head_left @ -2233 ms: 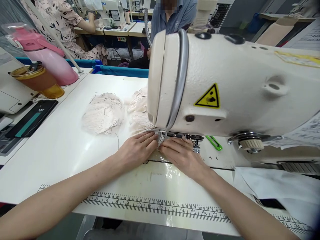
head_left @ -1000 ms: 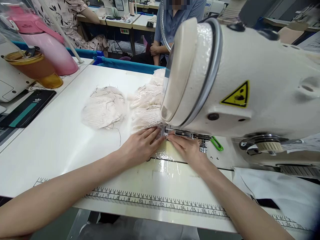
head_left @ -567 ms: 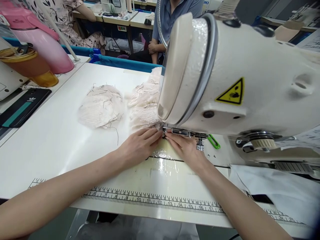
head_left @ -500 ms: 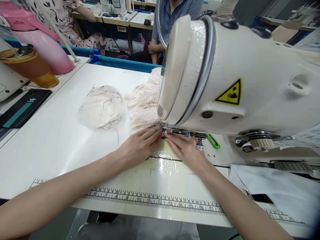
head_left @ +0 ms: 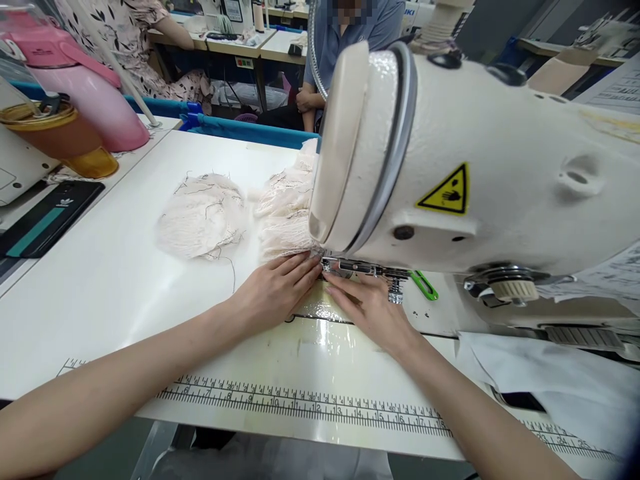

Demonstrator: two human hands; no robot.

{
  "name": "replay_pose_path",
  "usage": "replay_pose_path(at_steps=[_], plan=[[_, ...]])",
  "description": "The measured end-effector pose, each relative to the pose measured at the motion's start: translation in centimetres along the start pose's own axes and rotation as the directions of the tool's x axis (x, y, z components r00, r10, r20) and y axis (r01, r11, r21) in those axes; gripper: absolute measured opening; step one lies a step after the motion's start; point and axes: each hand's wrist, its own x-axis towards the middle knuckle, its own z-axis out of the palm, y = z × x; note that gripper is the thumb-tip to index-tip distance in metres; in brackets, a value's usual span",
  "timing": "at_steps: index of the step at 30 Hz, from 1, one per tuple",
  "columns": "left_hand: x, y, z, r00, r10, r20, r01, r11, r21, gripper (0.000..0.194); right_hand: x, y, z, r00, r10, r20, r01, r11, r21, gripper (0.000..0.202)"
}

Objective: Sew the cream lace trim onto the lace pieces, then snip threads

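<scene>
A strip of gathered cream fabric (head_left: 286, 230) with dark loose threads runs under the head of a white sewing machine (head_left: 450, 180). My left hand (head_left: 277, 287) presses on its near edge, fingers together and stretched toward the presser foot (head_left: 327, 265). To the right of the foot, my right hand (head_left: 373, 303) has its fingers closed low over the machine bed, by the metal attachment (head_left: 363, 267). Whatever lies under these right fingertips is hidden. Farther left, a separate round bunch of cream fabric (head_left: 203, 217) rests on the white table (head_left: 125, 280).
Green thread snips (head_left: 424, 285) lie behind my right hand. White cloth (head_left: 545, 373) covers the right side. A printed ruler (head_left: 300, 403) follows the front edge. At left are a phone (head_left: 50, 217), a brown cup (head_left: 65, 133) and a pink bottle (head_left: 95, 100). People sit beyond the blue cloth trough (head_left: 250, 130).
The view has shifted slightly, so the machine appears a little farther left and lower. My right fingertips sit slightly lower beside the presser foot. My left hand stays at the fabric edge.
</scene>
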Motion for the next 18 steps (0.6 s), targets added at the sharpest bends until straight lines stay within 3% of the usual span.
replay_pose_path(at_steps=[7,18], plan=[[0.25,0.09,-0.29,1.000,-0.023,0.003,0.023,0.999,0.037,0.042,0.12,-0.22,-0.17,1.000,-0.001,0.015,0.001,1.000,-0.001,0.029],[0.60,0.17,-0.49,0.991,-0.108,0.074,0.112,0.992,-0.062,0.040,-0.03,-0.26,-0.12,0.999,-0.032,0.001,0.032,0.994,-0.101,0.032]])
